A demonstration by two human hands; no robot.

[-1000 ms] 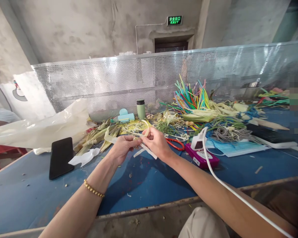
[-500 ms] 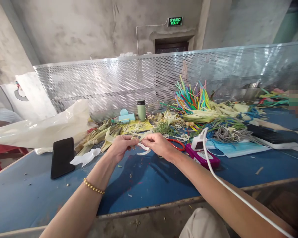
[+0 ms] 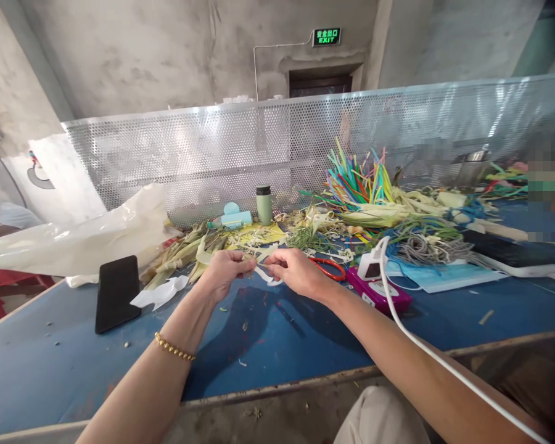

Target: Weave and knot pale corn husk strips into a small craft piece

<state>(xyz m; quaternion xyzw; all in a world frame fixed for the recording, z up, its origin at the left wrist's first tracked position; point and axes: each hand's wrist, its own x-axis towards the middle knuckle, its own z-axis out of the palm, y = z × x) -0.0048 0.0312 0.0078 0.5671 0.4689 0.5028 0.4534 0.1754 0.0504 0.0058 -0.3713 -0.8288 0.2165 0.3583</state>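
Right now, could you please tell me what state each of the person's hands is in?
Left hand: closed, pinching a pale strip.
Right hand: curled close to that strip; whether it grips it cannot be told.

Phone [image 3: 117, 294] lies on the table [image 3: 277, 364] at left, paper scrap [image 3: 160, 293] just right of it. Bottle [image 3: 264, 206] stands before the perforated screen [image 3: 213, 157]. Cord bundle [image 3: 428, 245] lies behind face mask [image 3: 453, 279] at right.
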